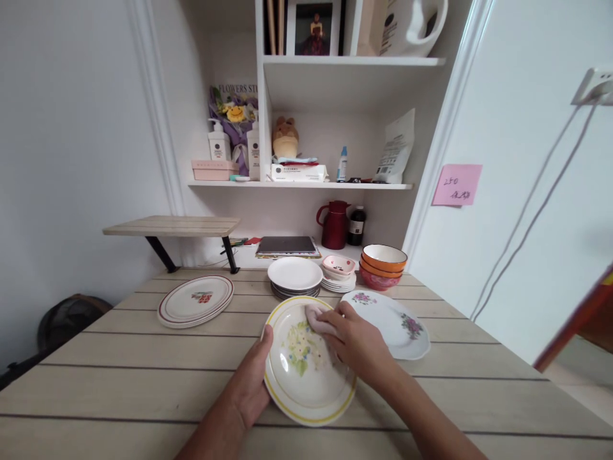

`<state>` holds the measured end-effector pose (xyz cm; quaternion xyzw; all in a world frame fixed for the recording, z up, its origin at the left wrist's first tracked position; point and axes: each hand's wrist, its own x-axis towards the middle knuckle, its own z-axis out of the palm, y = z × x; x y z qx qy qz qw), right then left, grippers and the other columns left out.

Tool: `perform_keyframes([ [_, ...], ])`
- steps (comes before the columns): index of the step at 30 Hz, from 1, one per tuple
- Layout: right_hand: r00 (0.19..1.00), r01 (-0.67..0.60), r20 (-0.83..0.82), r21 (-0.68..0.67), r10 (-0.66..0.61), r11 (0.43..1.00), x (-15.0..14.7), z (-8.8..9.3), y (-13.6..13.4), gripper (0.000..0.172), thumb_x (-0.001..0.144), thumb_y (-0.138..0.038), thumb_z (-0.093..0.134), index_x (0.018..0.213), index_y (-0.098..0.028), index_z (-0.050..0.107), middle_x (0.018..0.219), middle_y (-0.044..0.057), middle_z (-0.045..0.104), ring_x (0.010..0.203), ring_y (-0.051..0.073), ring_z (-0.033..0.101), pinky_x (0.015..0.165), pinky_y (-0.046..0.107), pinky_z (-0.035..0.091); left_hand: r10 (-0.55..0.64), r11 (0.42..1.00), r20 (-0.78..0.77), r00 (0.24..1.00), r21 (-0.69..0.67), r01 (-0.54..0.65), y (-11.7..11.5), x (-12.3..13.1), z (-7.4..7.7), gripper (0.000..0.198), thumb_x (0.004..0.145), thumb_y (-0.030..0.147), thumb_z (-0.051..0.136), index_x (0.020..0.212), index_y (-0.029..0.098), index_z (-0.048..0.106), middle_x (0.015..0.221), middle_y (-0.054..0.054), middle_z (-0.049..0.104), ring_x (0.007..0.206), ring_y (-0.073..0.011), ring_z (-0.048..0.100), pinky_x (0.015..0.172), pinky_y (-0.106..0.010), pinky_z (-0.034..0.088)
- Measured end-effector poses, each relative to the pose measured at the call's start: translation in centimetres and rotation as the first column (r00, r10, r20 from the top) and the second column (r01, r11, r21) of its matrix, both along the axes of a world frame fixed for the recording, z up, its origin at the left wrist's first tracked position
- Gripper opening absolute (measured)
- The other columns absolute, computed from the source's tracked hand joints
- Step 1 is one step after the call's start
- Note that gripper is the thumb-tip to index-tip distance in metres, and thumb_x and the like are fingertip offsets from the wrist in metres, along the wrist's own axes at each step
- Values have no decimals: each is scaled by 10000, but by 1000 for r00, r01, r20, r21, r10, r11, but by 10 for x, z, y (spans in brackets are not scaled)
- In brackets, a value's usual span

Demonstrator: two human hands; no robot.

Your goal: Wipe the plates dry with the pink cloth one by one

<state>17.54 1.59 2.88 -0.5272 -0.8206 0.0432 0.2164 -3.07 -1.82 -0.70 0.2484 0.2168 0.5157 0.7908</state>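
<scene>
A round plate with a yellow rim and a flower print (306,390) lies on the wooden table (119,370) in front of me. My left hand (253,380) grips its left edge, thumb on the rim. My right hand (357,342) is closed on a small pale cloth (316,316) and presses it against the plate's upper right part. Just to the right, partly under my right hand, lies a white oval plate with pink flowers (400,326).
Two red-rimmed plates (195,300) lie at the left. Behind stand a stack of white plates (294,276), a small pink dish on saucers (338,268) and stacked orange bowls (383,265). A red jug (334,225) and dark bottle (357,225) stand under the shelves.
</scene>
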Motion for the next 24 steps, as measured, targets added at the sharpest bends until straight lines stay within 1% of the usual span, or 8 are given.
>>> perform_keyframes([
  [2, 997, -56, 42, -51, 58, 997, 4, 3, -6, 296, 773, -196, 544, 1055, -265, 598, 1013, 37, 549, 750, 160, 551, 600, 248, 319, 9, 1000, 5, 1000, -12, -9, -1, 0, 2, 625, 891, 454, 485, 1416, 134, 369, 1310, -178, 571, 1232, -302, 514, 1082, -445, 312],
  [4, 982, -166, 74, -108, 174, 980, 4, 7, -12, 274, 729, -171, 567, 991, -248, 593, 984, 23, 573, 765, 164, 556, 619, 249, 322, 9, 1000, 11, 1000, -21, -9, -1, 1, 2, 644, 883, 468, 492, 1421, 140, 360, 1294, -182, 583, 1206, -310, 537, 1067, -455, 330],
  [8, 899, -416, 75, -165, 432, 894, -7, 11, -26, 261, 700, -172, 609, 948, -254, 604, 974, 1, 580, 802, 164, 558, 666, 246, 347, -4, 999, 8, 1000, -33, 4, 0, 0, 1, 653, 875, 495, 491, 1413, 143, 375, 1258, -185, 610, 1156, -313, 576, 1034, -460, 369],
  [11, 867, -489, 35, -137, 498, 861, -21, 8, -32, 281, 740, -184, 609, 1005, -276, 619, 990, -1, 566, 828, 156, 554, 722, 246, 375, -20, 999, -10, 1000, -45, 19, 0, 0, 2, 621, 876, 492, 495, 1385, 143, 422, 1220, -172, 638, 1109, -301, 608, 1005, -439, 404],
  [14, 888, -459, 6, -26, 459, 888, -34, 2, -28, 342, 778, -164, 571, 1089, -300, 614, 1008, 11, 556, 866, 160, 546, 761, 258, 386, 18, 999, -32, 999, -32, -19, 0, 1, 2, 582, 882, 453, 511, 1355, 119, 458, 1188, -171, 657, 1086, -294, 622, 996, -419, 416],
  [19, 975, -217, 4, 179, 220, 960, -35, 0, -2, 388, 821, -200, 555, 1182, -334, 604, 987, 40, 555, 887, 196, 516, 764, 299, 379, 39, 999, -11, 999, -13, -39, 1, 3, 0, 574, 889, 426, 513, 1379, 140, 429, 1210, -160, 648, 1157, -291, 579, 1042, -434, 369],
  [22, 993, -112, -3, 200, 115, 973, -23, 2, 10, 332, 838, -231, 547, 1149, -304, 634, 961, 62, 548, 906, 229, 502, 786, 338, 361, 26, 1000, 14, 1000, 1, -26, 0, 3, 2, 569, 896, 406, 503, 1395, 151, 406, 1264, -158, 614, 1213, -288, 534, 1070, -436, 336],
  [24, 998, -64, -2, 197, 66, 978, -12, 3, 12, 312, 841, -242, 543, 1131, -301, 642, 932, 58, 543, 871, 221, 511, 750, 325, 359, 44, 999, 9, 999, 3, -44, -2, 3, 4, 576, 896, 399, 505, 1403, 147, 394, 1288, -161, 594, 1228, -291, 519, 1080, -440, 325],
])
